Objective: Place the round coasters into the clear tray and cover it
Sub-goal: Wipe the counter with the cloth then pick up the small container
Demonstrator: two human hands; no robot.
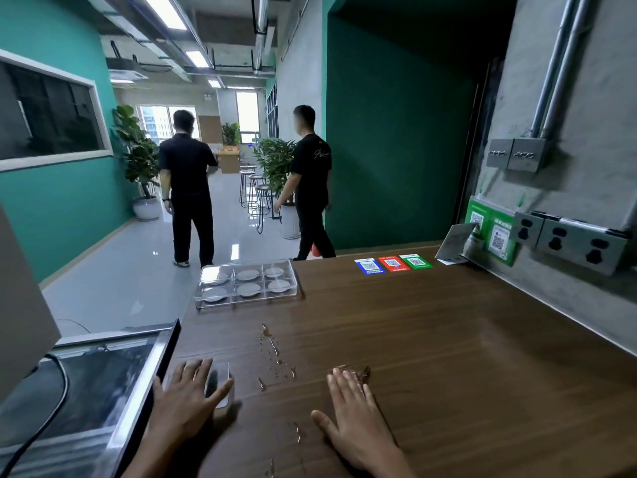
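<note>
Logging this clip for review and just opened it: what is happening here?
A person stands at a wooden counter with both hands resting flat on it. The left hand lies on a small white object; the right hand lies on bare wood. The clear tray, at the counter's far left corner, holds a round coaster in each of six compartments and appears covered by a clear lid. Spilled liquid lies between the hands. Neither hand touches the tray.

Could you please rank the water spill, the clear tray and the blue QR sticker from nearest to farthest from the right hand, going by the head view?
From the right hand, flat on the counter:
1. Water spill, just to its left, between the hands.
2. Clear tray, farther back on the left, at the counter edge.
3. Blue QR sticker, at the counter's far end.
</note>
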